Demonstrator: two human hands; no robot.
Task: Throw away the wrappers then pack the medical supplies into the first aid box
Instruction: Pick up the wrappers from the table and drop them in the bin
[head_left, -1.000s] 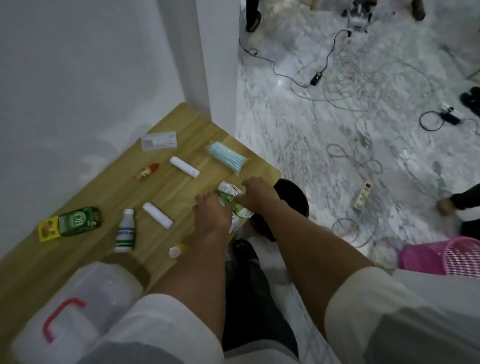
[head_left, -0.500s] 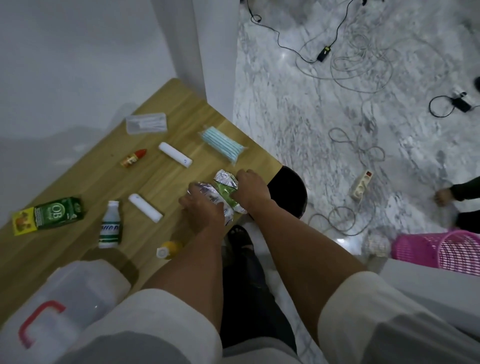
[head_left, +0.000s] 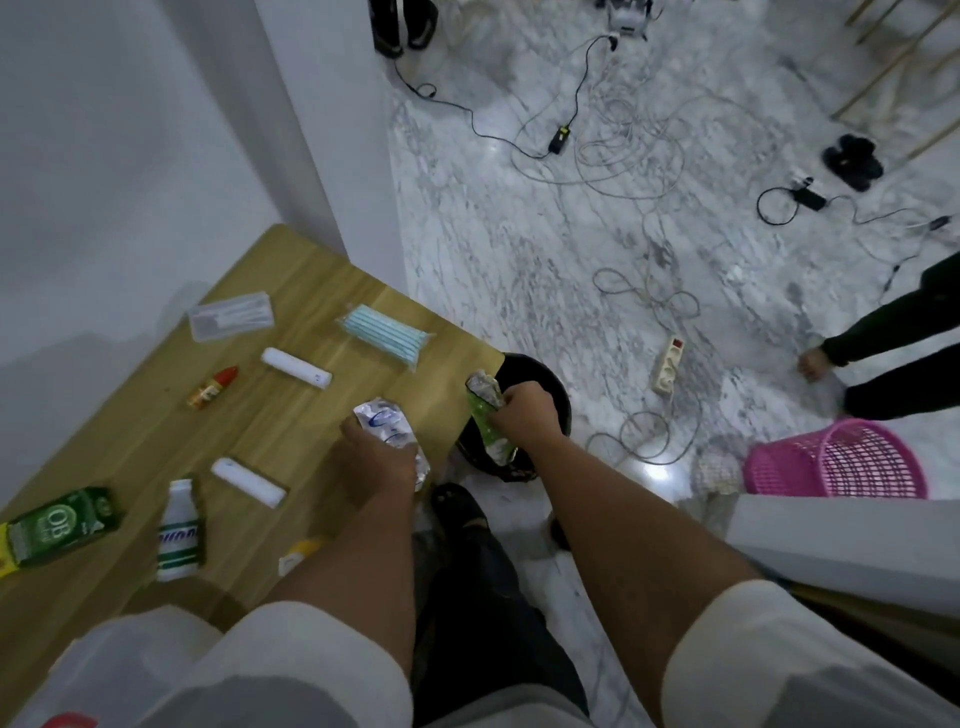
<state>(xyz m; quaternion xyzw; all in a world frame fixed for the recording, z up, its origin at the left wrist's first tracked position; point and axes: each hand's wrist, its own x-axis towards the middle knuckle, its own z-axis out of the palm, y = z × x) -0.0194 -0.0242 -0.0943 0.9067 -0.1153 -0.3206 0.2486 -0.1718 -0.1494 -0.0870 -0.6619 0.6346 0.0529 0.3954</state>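
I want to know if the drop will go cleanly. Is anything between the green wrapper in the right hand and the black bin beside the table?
Nothing visible. The right hand holds the crumpled green and silver wrapper directly over the open mouth of the round black bin, past the wooden table edge.

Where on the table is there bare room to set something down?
Bare wood lies between the red-capped bottle and the green box, along the wall, and between the mask pack and left hand. The near edge is crowded.
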